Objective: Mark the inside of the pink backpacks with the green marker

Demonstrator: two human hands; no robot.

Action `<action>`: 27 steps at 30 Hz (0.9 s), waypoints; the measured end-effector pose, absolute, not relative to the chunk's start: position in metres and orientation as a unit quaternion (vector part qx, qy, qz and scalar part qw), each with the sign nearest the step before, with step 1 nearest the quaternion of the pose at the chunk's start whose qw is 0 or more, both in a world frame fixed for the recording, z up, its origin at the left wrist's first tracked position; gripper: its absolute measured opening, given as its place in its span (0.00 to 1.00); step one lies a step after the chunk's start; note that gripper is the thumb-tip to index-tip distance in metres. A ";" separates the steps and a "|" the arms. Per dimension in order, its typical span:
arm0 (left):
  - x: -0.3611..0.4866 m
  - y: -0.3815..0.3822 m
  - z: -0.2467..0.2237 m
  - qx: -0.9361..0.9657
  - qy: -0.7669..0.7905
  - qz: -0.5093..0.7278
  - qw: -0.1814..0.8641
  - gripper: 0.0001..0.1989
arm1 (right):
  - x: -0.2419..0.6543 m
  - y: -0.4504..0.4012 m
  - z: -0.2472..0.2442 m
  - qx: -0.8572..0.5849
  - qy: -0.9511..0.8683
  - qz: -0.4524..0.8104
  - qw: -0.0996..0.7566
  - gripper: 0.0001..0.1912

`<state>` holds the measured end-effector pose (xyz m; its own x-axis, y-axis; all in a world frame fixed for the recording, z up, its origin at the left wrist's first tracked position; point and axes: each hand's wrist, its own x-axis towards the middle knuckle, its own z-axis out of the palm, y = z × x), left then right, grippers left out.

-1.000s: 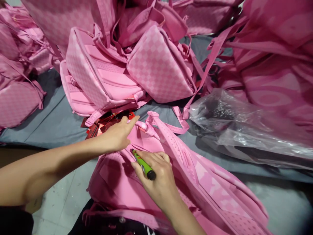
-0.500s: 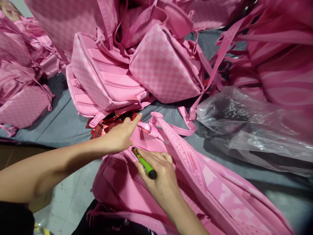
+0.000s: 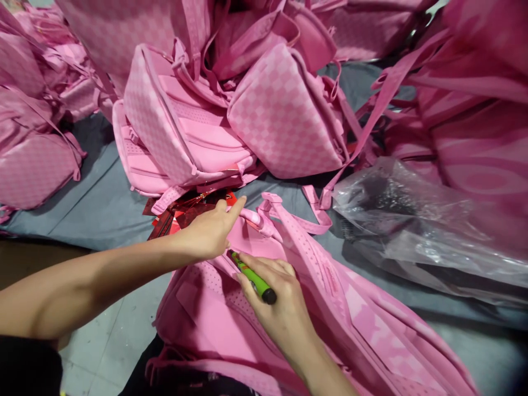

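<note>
A pink backpack lies across the front, its strap side up. My right hand is closed around a green marker with a black end, its tip pointing up-left at the bag near the top handle. Just left of that tip, my left hand rests at the bag's upper edge, index finger stretched out and thumb apart; what lies beneath its palm is hidden. Red and dark tags stick out behind my left wrist.
Several pink checkered backpacks are piled at the back on a grey cloth-covered table. Clear plastic wrapping lies on the right, beside more pink bags. Tiled floor shows at lower left.
The view has shifted slightly, so both hands and the marker appear a little further right. The marker stays in my right hand, close to my left hand.
</note>
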<state>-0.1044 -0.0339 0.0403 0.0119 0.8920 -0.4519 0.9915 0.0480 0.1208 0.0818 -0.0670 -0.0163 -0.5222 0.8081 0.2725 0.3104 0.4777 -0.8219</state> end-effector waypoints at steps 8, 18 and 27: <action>-0.106 -0.036 0.036 0.683 0.693 -0.113 0.203 0.49 | 0.078 -0.068 -0.017 -0.358 -0.791 0.365 0.337 0.14; -0.104 -0.035 0.037 0.681 0.694 -0.106 0.208 0.49 | 0.080 -0.066 -0.017 -0.348 -0.795 0.386 0.312 0.13; -0.103 -0.036 0.038 0.687 0.690 -0.108 0.199 0.49 | 0.080 -0.068 -0.016 -0.357 -0.790 0.394 0.305 0.13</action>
<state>-0.1031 -0.0357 0.0385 0.0233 0.9056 -0.4235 0.9917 0.0328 0.1247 0.0801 -0.0676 -0.0162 -0.5598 0.8040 0.2004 0.3231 0.4345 -0.8407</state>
